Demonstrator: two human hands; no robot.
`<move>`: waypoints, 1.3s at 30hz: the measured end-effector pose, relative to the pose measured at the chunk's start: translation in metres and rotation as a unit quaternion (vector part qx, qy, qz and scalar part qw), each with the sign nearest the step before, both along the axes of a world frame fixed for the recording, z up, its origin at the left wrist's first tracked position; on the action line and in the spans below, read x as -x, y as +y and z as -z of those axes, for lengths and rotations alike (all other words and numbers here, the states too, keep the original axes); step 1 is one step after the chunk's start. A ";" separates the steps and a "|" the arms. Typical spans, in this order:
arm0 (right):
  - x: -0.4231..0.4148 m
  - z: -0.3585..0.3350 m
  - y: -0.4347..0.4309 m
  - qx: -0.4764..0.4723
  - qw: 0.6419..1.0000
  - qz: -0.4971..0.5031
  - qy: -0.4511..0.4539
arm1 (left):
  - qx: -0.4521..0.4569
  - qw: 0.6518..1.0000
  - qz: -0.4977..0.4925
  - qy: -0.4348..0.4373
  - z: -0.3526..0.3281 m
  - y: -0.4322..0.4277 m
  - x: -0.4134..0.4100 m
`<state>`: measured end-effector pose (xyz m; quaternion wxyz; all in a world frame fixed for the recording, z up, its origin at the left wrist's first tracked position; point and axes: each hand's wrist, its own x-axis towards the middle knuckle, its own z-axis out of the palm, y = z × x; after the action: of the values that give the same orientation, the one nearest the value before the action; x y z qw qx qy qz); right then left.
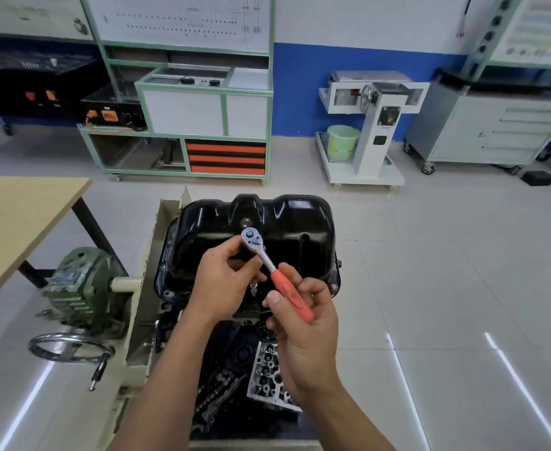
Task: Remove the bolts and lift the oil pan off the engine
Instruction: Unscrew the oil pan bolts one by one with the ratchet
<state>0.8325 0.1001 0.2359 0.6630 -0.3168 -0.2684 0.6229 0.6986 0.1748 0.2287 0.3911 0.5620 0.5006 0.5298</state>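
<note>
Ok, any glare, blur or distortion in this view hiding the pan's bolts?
Head view: wide-angle lens bends the room's edges; glossy oil pan shows soft reflections; light streaks glare on the floor; ratchet is sharp; rim bolts are small, dark, hard to make out.

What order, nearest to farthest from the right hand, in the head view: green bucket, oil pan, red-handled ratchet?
1. Red-handled ratchet, gripped in the right hand.
2. Oil pan, just ahead.
3. Green bucket, far ahead, rightward.
</note>
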 end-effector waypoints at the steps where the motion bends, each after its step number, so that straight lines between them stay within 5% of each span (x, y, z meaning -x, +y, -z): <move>1: 0.001 -0.001 0.000 -0.002 1.000 -0.002 -0.002 | 0.001 1.000 -0.005 0.001 0.000 -0.001 0.001; 11: -0.030 -0.028 0.086 0.037 0.993 -0.027 0.108 | 0.016 0.998 0.030 0.044 -0.006 -0.010 0.001; 20: 0.000 -0.063 0.161 0.071 0.959 -0.208 -0.177 | 0.038 0.997 0.032 0.061 -0.011 -0.007 0.021; 25: 0.012 -0.072 0.171 0.076 0.930 -0.279 -0.228 | 0.036 0.997 0.056 0.048 -0.014 -0.006 0.016; 34: -0.032 -0.027 0.103 0.043 0.993 -0.110 0.005 | -0.001 1.000 0.022 -0.003 -0.002 -0.013 0.010; 39: -0.036 -0.008 0.040 0.020 0.998 -0.001 -0.053 | -0.006 1.000 0.014 -0.009 -0.003 -0.010 0.005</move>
<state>0.8687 0.1401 0.2441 0.6409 -0.3619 -0.2912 0.6112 0.6939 0.1644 0.2315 0.3991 0.5666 0.4860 0.5325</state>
